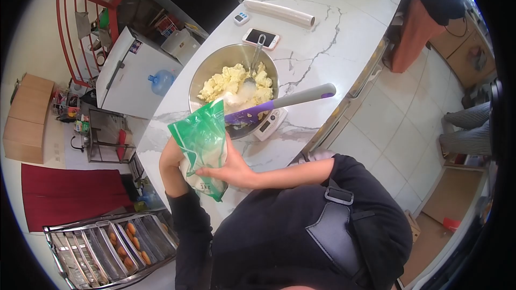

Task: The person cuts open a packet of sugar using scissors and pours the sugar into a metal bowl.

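My right hand (234, 169) grips the side of a green and clear plastic bag (207, 153) of white, sugar-like stuff, thumb across its front. Behind the bag's other side is my left hand (171, 156), holding it with its fingers hidden. The bag's top tilts over the near rim of a steel mixing bowl (196, 78). Inside the bowl lies a lumpy pale yellow mass (228, 81) with a whitish patch on it. A metal spoon (259, 51) rests in the bowl, handle up. A purple spatula with a grey handle (301, 97) leans across the rim.
A white digital scale (269, 124) shows under the bowl. Beyond it are a phone (260, 38), a small timer (241, 18) and a roll of film (279, 12) on the marble counter (317, 56). A rack with loaf tins (110, 249) stands lower left. Another person's legs (467, 131) show at right.
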Action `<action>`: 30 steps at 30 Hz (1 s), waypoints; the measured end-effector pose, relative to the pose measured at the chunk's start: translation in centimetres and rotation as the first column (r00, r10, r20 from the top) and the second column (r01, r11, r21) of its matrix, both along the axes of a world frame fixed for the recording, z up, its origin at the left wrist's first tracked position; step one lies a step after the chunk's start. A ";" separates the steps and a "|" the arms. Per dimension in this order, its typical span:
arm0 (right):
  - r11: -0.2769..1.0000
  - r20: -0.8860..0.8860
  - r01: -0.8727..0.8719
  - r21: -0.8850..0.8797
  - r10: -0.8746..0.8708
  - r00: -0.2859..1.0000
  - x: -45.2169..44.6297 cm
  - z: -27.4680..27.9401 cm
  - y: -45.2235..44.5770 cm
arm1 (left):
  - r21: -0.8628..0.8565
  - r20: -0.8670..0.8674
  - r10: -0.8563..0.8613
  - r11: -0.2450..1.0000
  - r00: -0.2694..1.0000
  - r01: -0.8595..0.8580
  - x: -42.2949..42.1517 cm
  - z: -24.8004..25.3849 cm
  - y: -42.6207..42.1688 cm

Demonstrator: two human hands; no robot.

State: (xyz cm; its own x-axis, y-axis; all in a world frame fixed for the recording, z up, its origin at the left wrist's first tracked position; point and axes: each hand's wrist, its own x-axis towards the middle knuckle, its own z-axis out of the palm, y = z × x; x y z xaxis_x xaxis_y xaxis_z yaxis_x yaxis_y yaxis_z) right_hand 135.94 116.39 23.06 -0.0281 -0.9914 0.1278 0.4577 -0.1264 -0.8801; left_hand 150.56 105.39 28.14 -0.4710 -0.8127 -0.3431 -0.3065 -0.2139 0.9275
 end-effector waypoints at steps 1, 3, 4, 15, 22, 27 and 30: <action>1.000 -0.005 0.000 0.005 0.000 1.000 0.0 0.0 0.0 | -0.006 -0.008 -0.020 1.000 1.000 0.020 -0.2 0.1 0.0; 0.999 0.012 0.027 0.047 -0.028 1.000 0.4 -0.6 -0.4 | -0.036 0.011 -0.003 0.999 1.000 0.004 -0.8 0.3 0.1; 0.997 0.020 0.040 0.069 -0.042 0.999 0.6 -0.8 -0.6 | -0.051 0.021 0.005 0.999 1.000 -0.004 -1.2 0.4 0.2; 0.988 0.361 -0.081 0.132 0.028 0.932 0.6 -0.9 -0.7 | -0.106 0.075 0.072 0.992 0.995 -0.063 -2.2 1.2 0.1; 0.995 0.032 0.059 0.076 -0.061 0.998 -0.1 -0.3 -0.5 | -0.133 0.121 0.020 0.991 0.992 -0.004 -1.7 0.3 -0.6; 0.999 0.088 0.043 0.032 -0.046 0.995 -0.1 -0.4 -0.7 | -0.079 0.074 0.030 0.997 0.997 -0.024 -2.7 1.2 0.1; 0.999 0.070 0.030 0.028 -0.032 0.997 -0.3 -0.2 -0.6 | -0.098 0.087 0.012 0.995 0.996 -0.004 -2.1 0.9 0.1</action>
State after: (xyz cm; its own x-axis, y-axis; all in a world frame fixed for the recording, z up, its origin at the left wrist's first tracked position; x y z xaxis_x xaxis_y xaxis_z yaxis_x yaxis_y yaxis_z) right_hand 135.62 115.83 22.90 -0.0669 -0.9930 0.0974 0.5148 -0.1180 -0.8491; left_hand 148.51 105.50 29.04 -0.4358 -0.8479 -0.3017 -0.3862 -0.1266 0.9137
